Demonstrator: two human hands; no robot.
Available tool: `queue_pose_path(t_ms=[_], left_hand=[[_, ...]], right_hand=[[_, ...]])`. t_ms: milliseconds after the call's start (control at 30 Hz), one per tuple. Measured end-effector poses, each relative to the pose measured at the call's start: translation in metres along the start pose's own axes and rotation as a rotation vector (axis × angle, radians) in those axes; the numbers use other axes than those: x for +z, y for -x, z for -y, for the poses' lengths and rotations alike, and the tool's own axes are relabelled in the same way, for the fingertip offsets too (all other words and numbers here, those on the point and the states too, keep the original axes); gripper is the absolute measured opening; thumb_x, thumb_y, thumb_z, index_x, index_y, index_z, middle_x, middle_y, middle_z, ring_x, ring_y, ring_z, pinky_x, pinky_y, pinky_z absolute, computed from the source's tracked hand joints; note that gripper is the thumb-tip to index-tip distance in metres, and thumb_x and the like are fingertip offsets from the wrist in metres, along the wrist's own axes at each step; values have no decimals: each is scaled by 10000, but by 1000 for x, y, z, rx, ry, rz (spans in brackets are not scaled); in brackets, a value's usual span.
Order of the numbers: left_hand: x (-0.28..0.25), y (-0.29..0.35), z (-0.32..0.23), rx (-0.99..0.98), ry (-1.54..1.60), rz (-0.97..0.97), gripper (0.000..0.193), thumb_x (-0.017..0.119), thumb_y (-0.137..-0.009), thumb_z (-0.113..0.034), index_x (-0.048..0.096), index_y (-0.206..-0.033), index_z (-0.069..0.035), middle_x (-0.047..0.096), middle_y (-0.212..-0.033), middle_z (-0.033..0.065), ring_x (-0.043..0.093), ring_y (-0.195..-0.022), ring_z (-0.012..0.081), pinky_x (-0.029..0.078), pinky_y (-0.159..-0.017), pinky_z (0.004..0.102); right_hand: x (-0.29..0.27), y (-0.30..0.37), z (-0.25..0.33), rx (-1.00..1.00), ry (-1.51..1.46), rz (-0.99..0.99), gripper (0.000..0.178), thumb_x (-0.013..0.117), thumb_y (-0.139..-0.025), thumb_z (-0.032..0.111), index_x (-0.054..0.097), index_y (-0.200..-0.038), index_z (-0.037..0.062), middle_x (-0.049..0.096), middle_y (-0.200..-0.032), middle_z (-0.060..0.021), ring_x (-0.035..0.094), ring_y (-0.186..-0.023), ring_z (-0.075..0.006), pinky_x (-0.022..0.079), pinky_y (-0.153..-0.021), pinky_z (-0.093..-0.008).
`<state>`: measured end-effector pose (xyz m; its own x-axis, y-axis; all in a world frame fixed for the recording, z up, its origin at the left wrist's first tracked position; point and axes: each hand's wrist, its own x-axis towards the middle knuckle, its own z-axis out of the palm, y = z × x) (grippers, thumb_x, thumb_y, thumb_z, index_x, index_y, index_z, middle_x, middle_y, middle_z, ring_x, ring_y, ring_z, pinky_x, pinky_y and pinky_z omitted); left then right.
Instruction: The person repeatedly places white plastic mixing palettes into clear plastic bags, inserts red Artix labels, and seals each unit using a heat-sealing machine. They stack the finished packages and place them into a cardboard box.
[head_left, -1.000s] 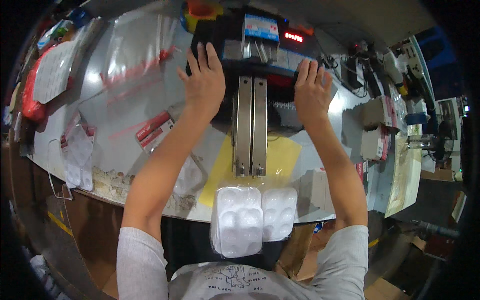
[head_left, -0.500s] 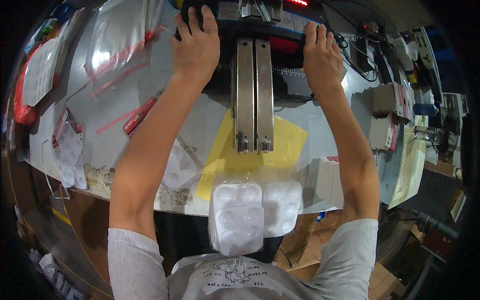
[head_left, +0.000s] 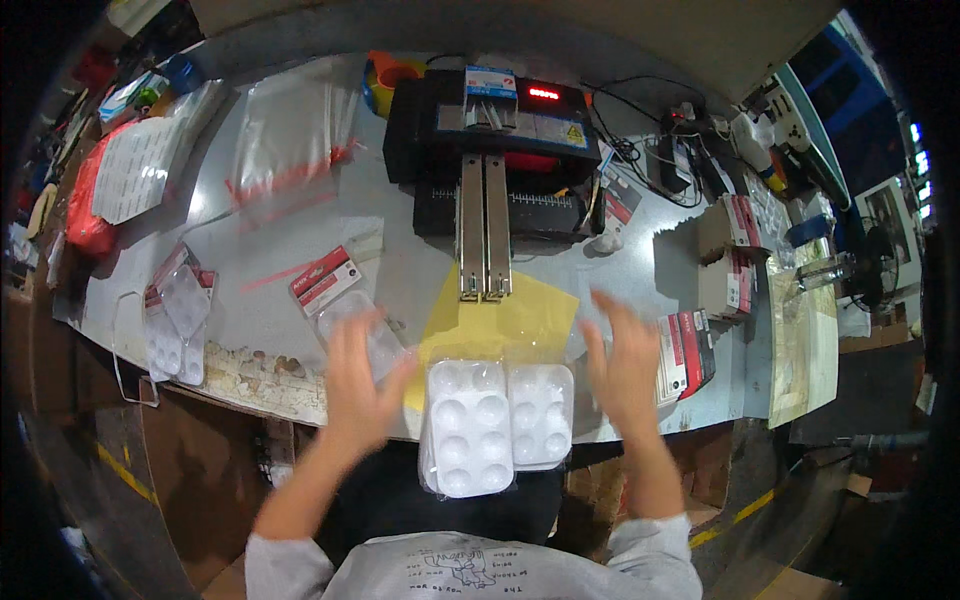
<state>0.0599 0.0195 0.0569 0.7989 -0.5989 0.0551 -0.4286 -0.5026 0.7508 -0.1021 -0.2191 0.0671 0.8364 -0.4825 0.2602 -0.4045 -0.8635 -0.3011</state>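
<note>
We see two hands, blurred, left hand (head_left: 358,385) and right hand (head_left: 625,370), fingers spread. Between them, at least two white wrapped trays (head_left: 472,440) overhang the grey table (head_left: 240,320), chipped at nine o'clock. From the trays, we find one yellow sheet (head_left: 545,305) and one black machine (head_left: 425,130) with two metal rails (head_left: 497,230) at twelve, one fan (head_left: 880,255) at two.

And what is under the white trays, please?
The yellow sheet shows beyond the upper edges of the trays, which jut past the front of the table. Whatever lies directly beneath them is covered.
</note>
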Motion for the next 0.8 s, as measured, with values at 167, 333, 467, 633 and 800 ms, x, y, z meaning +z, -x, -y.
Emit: queue_pose_path(t_ms=[167,333,467,633,800], left_hand=[[57,107,12,-276,250,163,952,739,-715,-413,228,-1341,90,373,-1266,279,394,-1187,382,305,-1023,417],[67,92,9,-419,486,239,942,768,-696,-368,249,-1343,81,386,-1249,260,407,-1182,354,318,-1012,402],[58,71,14,-397,548,209,788,753,-711,-328,363,-1295,29,455,-1187,226,429,-1136,340,338,-974,410],[54,66,17,-317,380,310,776,720,-733,-363,352,-1293,28,437,-1210,234,398,-1146,365,289,-1007,431],[35,54,12,-212,304,42,823,722,-728,-379,296,-1298,35,394,-1244,244,398,-1134,370,294,-1002,420]], right_hand=[[30,112,12,547,-656,245,570,577,-863,239,362,-1283,-80,463,-1201,-280,494,-1069,-379,367,-944,-420],[43,115,30,575,-679,256,592,611,-855,284,377,-1291,-42,499,-1155,-235,492,-1071,-361,377,-940,-404],[51,108,29,540,-736,260,588,620,-849,275,386,-1287,-40,502,-1153,-232,492,-1073,-357,383,-933,-405],[50,104,38,596,-797,224,597,614,-847,249,372,-1306,-47,479,-1223,-246,459,-1143,-372,344,-984,-411],[-10,80,30,455,-177,-47,610,559,-842,157,316,-1351,-75,367,-1373,-257,344,-1279,-388,228,-1077,-443]])
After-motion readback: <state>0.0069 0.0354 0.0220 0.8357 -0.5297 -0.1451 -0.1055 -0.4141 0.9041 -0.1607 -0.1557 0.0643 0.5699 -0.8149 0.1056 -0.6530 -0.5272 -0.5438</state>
